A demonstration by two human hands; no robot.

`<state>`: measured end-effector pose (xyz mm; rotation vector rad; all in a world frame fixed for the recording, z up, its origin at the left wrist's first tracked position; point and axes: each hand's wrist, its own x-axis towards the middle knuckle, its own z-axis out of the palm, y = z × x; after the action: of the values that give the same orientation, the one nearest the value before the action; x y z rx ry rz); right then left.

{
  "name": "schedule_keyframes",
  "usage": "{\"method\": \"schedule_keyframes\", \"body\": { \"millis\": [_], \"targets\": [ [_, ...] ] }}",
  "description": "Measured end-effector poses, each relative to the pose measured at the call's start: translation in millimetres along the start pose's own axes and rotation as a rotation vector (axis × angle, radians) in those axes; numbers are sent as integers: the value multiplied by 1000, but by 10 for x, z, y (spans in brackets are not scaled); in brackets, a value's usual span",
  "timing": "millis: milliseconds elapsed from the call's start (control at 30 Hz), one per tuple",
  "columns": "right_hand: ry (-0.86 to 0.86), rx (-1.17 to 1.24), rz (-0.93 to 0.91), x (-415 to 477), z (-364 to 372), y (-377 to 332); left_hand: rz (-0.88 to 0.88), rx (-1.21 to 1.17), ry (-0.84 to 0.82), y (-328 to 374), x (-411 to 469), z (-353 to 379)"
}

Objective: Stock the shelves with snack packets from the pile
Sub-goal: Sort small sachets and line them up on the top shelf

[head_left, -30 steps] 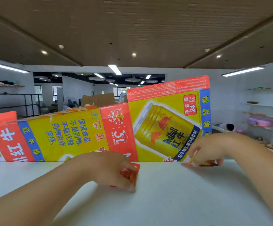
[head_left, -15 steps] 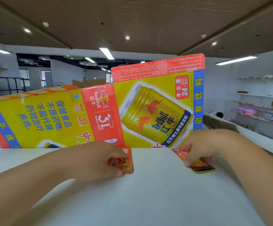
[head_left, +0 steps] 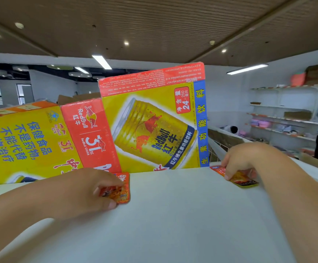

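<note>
Left hand (head_left: 86, 188) grips a packet (head_left: 121, 194) on the desk (head_left: 173, 215) before the carton (head_left: 154, 130), which blocks the view; right hand (head_left: 243, 158) pinches another packet (head_left: 239, 180) off the carton's right corner, shelves (head_left: 287, 114) beyond.

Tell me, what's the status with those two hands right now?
Left hand grips red snack packet on white surface. Right hand pinches second packet. Red Bull carton stands close behind both.

Looks like a mock shop in an office: wall shelves (head_left: 285, 118), drink cartons (head_left: 152, 120), strip lights (head_left: 101, 62).
</note>
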<state>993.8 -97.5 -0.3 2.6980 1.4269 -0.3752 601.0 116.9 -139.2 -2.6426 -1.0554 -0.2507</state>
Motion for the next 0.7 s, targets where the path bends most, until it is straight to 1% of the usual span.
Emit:
{"method": "schedule_keyframes", "body": {
  "millis": [33,100,133,300,400,533,633,700],
  "targets": [
    [0,12,12,21,6,22,1,-51,-51,99,-29,-158],
    [-11,46,29,45,4,38,46,-159,-30,209,-104,-357],
    [-19,48,27,39,0,27,60,-205,-60,278,-138,-465],
    [-25,40,14,13,-7,0,80,-269,-57,357,-252,-648],
    [-58,57,22,18,-7,-1,102,-340,-81,469,-299,-783],
    [-98,98,4,-21,-10,-29,110,-300,-81,496,-393,-923],
    [-109,99,-2,-74,-9,-60,78,-297,-125,524,-436,-1013],
    [-118,111,-11,-95,-11,-76,83,-325,-105,539,-461,-1047]
  ]
}}
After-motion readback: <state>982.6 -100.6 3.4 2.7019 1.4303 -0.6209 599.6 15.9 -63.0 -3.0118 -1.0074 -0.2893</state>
